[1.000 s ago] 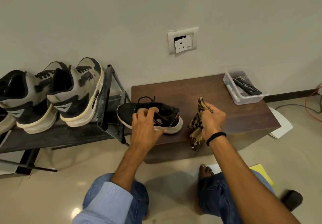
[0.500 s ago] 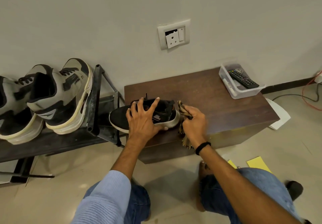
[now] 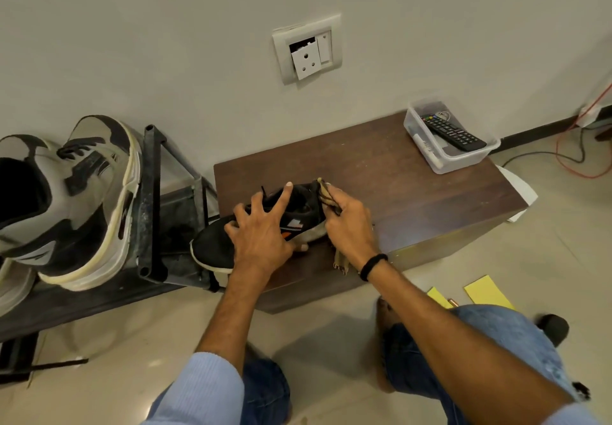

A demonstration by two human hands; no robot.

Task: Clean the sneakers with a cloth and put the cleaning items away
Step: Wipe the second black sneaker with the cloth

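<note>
two hands share the work on one black sneaker (image 3: pixel 215 249), which lies on the left part of the low wooden table (image 3: pixel 414 186) with its toe sticking out over the edge toward the metal shoe rack (image 3: pixel 149 209). the left hand (image 3: pixel 261 229) covers the middle of the shoe, with the fingers spread wide over the laces and the thumb tip showing at the near side of the sole. i judge this wide hold is there to keep the shoe from sliding or turning while the other hand rubs. the right hand (image 3: pixel 347 222) has its fingers curled around a brown patterned cloth (image 3: pixel 326 193) and presses the bunched part against the heel, so the step in hand seems to be the wiping of the heel area (the loose end of the cloth hangs over the table's front edge, which does no harm). a pair of grey sneakers (image 3: pixel 82 199) stands on the rack just beside; whether they are cleaned or not, i cannot tell. a clear plastic tray (image 3: pixel 463 163) with a remote control (image 3: pixel 453 131) sits at the far right corner of the table, well apart from the wiping.
</note>
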